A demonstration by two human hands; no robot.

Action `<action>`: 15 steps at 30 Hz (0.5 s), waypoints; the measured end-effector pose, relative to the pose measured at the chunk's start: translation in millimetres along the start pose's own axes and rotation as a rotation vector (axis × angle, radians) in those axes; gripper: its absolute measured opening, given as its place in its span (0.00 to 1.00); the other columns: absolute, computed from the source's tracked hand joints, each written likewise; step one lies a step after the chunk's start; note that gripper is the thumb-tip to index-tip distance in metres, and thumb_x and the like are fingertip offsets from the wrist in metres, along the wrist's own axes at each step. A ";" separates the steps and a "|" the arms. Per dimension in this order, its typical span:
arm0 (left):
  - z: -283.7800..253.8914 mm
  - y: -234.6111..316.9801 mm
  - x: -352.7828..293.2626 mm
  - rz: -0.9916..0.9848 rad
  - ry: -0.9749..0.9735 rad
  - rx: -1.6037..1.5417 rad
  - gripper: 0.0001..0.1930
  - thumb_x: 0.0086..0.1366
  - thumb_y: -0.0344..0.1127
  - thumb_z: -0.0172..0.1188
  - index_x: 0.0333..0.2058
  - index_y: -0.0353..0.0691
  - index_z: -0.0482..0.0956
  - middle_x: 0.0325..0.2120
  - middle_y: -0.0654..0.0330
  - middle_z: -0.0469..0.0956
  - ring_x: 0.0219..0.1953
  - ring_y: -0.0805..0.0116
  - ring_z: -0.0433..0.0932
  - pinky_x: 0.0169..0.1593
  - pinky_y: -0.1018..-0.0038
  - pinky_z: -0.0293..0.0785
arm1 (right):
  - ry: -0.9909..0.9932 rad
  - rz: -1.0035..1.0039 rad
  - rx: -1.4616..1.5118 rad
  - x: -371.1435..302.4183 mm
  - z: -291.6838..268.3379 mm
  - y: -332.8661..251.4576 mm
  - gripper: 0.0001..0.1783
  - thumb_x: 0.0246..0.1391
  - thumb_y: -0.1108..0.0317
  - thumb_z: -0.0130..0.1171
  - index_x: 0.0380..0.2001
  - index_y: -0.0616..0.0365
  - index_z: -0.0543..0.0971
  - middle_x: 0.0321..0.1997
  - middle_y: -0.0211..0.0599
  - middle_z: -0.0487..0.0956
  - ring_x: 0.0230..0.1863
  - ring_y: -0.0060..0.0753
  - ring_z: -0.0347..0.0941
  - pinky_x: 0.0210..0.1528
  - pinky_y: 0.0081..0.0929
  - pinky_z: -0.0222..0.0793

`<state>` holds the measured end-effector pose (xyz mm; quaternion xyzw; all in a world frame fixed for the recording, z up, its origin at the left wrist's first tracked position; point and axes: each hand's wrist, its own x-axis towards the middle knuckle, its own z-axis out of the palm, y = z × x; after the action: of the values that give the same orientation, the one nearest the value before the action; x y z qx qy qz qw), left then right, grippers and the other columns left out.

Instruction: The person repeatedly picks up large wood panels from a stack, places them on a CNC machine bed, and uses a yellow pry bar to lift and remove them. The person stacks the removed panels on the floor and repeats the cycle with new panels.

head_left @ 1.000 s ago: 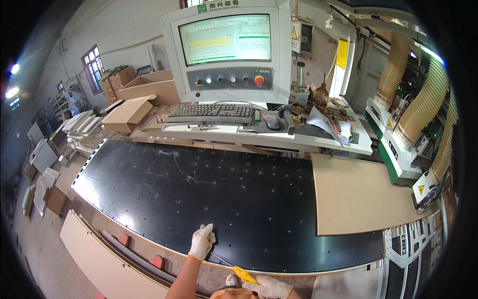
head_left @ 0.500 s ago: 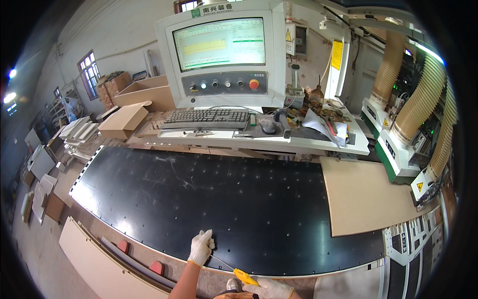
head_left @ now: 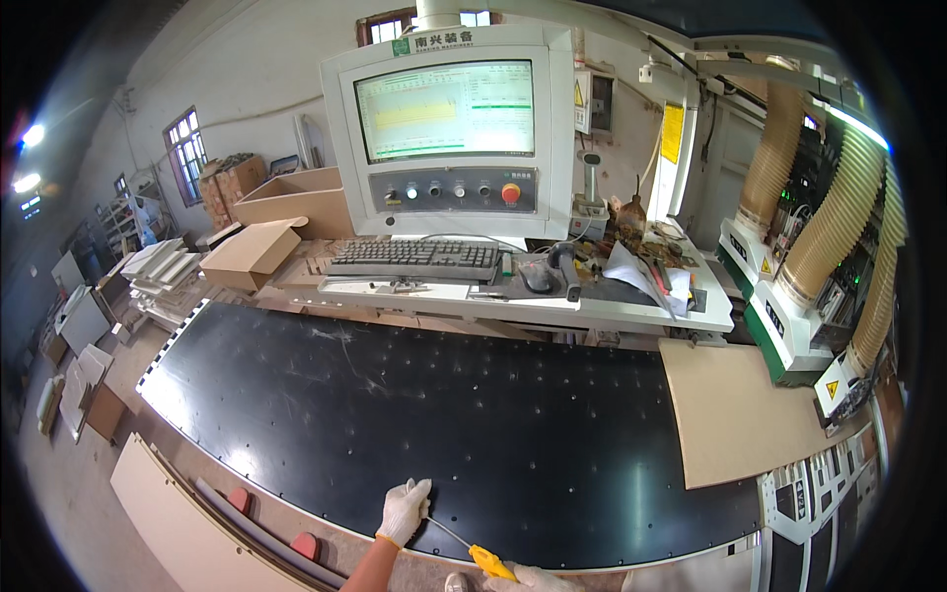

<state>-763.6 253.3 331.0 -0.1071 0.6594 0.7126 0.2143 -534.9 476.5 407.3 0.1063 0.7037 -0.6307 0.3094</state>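
My left hand (head_left: 405, 513), in a white knit glove, is closed with its fingers drawn together, low over the front part of a black flat bed (head_left: 385, 405). Whether it pinches anything is hidden. Gripped in my gloved right hand (head_left: 533, 580) at the lower edge is a yellow-handled tool (head_left: 490, 562) with a long thin metal shaft. That shaft slants up and left, and its end reaches the left hand. Small holes dot the bed's surface, which also has pale scratches.
A tan board (head_left: 755, 414) covers the bed's right end, beside ribbed hoses (head_left: 838, 207). Behind the bed stands a console with a screen (head_left: 444, 109), a keyboard (head_left: 414, 259) and a mouse (head_left: 538, 278). Long panels (head_left: 197, 523) lean at the front left, near red pads (head_left: 304, 546).
The whole view has shifted, so the scene sits lower. The tan board has slid slightly right along the bed. Both hands keep nearly the same pose with the yellow-handled tool.
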 end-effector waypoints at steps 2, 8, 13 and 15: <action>1.7 0.7 -0.8 0.001 0.013 0.017 0.21 0.71 0.46 0.71 0.23 0.42 0.76 0.18 0.63 0.76 0.18 0.74 0.71 0.23 0.74 0.65 | 0.051 -0.002 -0.020 -1.6 -1.4 -7.2 0.22 0.72 0.50 0.63 0.56 0.56 0.81 0.28 0.26 0.80 0.18 0.19 0.71 0.21 0.25 0.68; 0.6 0.0 -0.4 0.023 0.027 0.077 0.23 0.71 0.47 0.70 0.21 0.42 0.74 0.17 0.65 0.74 0.17 0.76 0.69 0.23 0.73 0.63 | 0.071 -0.082 -0.004 3.8 -3.9 -4.5 0.22 0.72 0.50 0.62 0.55 0.56 0.82 0.31 0.27 0.81 0.20 0.20 0.71 0.23 0.26 0.68; 0.8 -3.3 2.3 0.046 0.026 0.065 0.23 0.71 0.46 0.70 0.20 0.43 0.73 0.17 0.65 0.74 0.17 0.76 0.69 0.22 0.73 0.62 | 0.050 -0.048 -0.028 10.4 -7.0 9.0 0.22 0.73 0.50 0.62 0.55 0.57 0.82 0.30 0.27 0.81 0.20 0.20 0.71 0.22 0.26 0.67; 2.0 -4.7 2.6 0.039 0.058 0.050 0.22 0.71 0.46 0.70 0.21 0.44 0.73 0.17 0.65 0.74 0.17 0.76 0.69 0.22 0.73 0.62 | 0.044 -0.028 -0.032 11.6 -9.0 11.6 0.22 0.73 0.49 0.62 0.53 0.57 0.82 0.29 0.28 0.81 0.19 0.21 0.71 0.22 0.26 0.67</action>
<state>-763.6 255.8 325.9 -0.1094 0.6849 0.6966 0.1838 -540.5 484.4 391.3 0.1052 0.7218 -0.6212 0.2865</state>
